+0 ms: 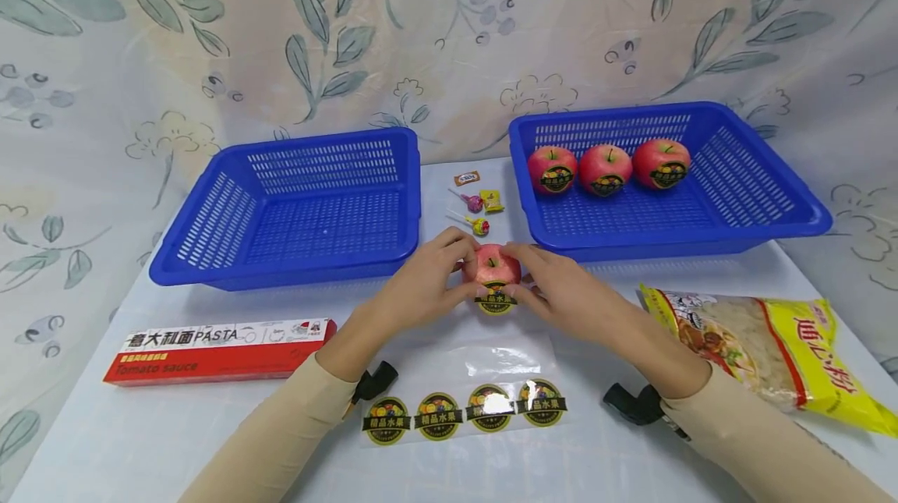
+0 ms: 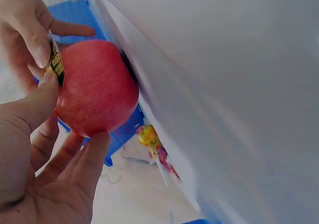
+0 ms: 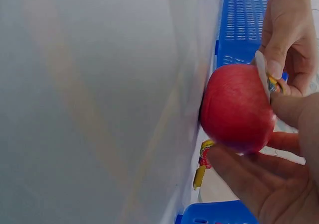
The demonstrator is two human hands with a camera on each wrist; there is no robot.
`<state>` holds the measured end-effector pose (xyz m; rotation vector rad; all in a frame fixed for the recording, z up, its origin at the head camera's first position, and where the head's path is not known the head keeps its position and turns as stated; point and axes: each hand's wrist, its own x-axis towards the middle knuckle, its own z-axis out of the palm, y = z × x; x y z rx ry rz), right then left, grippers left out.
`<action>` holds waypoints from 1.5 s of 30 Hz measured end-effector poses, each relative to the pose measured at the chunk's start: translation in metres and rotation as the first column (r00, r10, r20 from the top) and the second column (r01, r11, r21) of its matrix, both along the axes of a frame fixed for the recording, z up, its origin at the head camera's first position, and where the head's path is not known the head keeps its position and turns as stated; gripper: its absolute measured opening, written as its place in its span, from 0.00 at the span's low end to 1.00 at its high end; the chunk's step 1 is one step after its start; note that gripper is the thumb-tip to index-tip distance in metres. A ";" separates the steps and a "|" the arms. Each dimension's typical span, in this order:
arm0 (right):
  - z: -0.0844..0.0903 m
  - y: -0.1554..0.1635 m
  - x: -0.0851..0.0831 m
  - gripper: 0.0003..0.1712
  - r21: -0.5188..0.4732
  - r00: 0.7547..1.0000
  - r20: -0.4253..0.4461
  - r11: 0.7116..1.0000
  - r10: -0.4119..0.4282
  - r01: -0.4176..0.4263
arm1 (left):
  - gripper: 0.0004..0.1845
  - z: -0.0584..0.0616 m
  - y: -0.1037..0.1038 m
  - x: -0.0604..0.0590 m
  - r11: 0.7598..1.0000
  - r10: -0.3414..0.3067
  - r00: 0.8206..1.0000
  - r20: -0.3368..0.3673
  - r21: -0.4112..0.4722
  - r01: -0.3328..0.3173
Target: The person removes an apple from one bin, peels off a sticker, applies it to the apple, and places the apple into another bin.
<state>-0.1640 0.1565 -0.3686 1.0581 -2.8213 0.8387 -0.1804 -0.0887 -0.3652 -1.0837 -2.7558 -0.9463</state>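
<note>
A red apple (image 1: 491, 261) stands on the table between both hands, just in front of the gap between the baskets. At its near side is a round black-and-gold sticker (image 1: 496, 300), which the left wrist view shows tilted partly away from the skin. My left hand (image 1: 433, 275) curls its fingers round the apple's left side, its thumb on the sticker's edge. On the other side my right hand (image 1: 557, 285) has its fingers against the apple and its thumb at the sticker's right edge. Nearer me lies a clear sheet (image 1: 512, 355) bearing several matching stickers (image 1: 438, 415).
A blue basket (image 1: 326, 261) stands back left; another blue basket (image 1: 673, 242) at right holds three stickered apples (image 1: 606, 170). Lollipops (image 1: 480, 226) and small wrapped sweets (image 1: 492, 201) lie between them. A pasta box (image 1: 220, 351) lies left, a yellow noodle bag (image 1: 765, 355) right.
</note>
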 end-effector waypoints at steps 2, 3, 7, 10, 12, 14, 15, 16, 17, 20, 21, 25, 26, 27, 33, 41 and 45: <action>-0.001 -0.001 -0.001 0.30 0.006 1.000 -0.001 1.000 0.018 -0.018 | 0.13 0.000 -0.002 -0.001 1.000 -0.015 1.000 0.014 -0.003 0.015; -0.001 -0.001 -0.001 0.30 0.004 1.000 -0.006 1.000 0.023 -0.023 | 0.13 0.001 -0.002 -0.001 1.000 -0.019 1.000 0.021 -0.004 0.019; 0.000 -0.003 -0.005 0.30 0.002 0.999 -0.018 0.999 0.038 -0.038 | 0.16 0.003 -0.004 0.000 0.999 -0.005 0.998 0.061 -0.039 0.007; 0.000 -0.003 -0.006 0.33 0.012 0.999 -0.005 0.999 0.052 -0.052 | 0.21 0.003 -0.004 0.000 0.997 -0.001 0.997 0.078 -0.082 0.007; 0.000 -0.003 -0.007 0.35 0.015 0.998 -0.001 0.998 0.063 -0.063 | 0.22 0.003 -0.004 0.000 0.995 -0.010 0.997 0.076 -0.097 0.017; 0.000 -0.003 -0.008 0.35 0.010 0.998 -0.002 0.998 0.070 -0.070 | 0.22 0.002 -0.003 -0.001 0.994 -0.018 0.997 0.069 -0.102 0.025; 0.000 -0.003 -0.008 0.36 0.008 0.997 -0.004 0.997 0.073 -0.073 | 0.22 0.003 -0.003 -0.001 0.994 -0.020 0.998 0.064 -0.102 0.026; 0.000 -0.003 -0.008 0.35 0.003 0.997 -0.003 0.997 0.077 -0.077 | 0.22 0.003 -0.002 -0.002 0.994 -0.020 0.998 0.060 -0.105 0.026; 0.000 -0.004 -0.009 0.36 0.000 0.997 -0.002 0.997 0.080 -0.080 | 0.23 0.003 -0.002 -0.002 0.993 -0.019 0.998 0.057 -0.111 0.025; 0.000 -0.004 -0.009 0.38 0.003 0.996 0.006 0.996 0.085 -0.085 | 0.24 0.004 -0.002 -0.001 0.990 -0.014 0.998 0.055 -0.141 0.022; -0.001 -0.004 -0.009 0.38 0.006 0.996 0.007 0.996 0.087 -0.087 | 0.25 0.004 -0.002 -0.001 0.988 -0.013 0.998 0.055 -0.151 0.021; -0.001 -0.006 -0.010 0.38 0.019 0.996 -0.012 0.996 0.092 -0.091 | 0.25 0.004 -0.002 -0.001 0.983 -0.011 0.999 0.040 -0.184 0.018; -0.001 -0.006 -0.010 0.38 0.022 0.996 -0.017 0.996 0.092 -0.092 | 0.25 0.004 -0.002 -0.001 0.982 -0.010 0.999 0.036 -0.188 0.016; -0.001 -0.007 -0.010 0.39 0.024 0.996 -0.018 0.996 0.092 -0.092 | 0.26 0.003 -0.001 -0.001 0.981 -0.008 0.999 0.034 -0.192 0.015; -0.004 -0.010 -0.011 0.41 0.039 0.996 -0.019 0.995 0.092 -0.091 | 0.28 0.003 0.002 0.000 0.972 0.001 1.000 0.008 -0.236 0.001; -0.006 -0.012 -0.014 0.44 0.072 0.994 -0.003 0.992 0.105 -0.105 | 0.32 0.002 0.004 0.000 0.962 0.009 1.000 -0.023 -0.274 -0.015; -0.007 -0.012 -0.018 0.45 0.074 0.993 0.023 0.990 0.119 -0.121 | 0.28 0.004 0.002 -0.003 0.976 0.009 0.999 0.036 -0.218 -0.001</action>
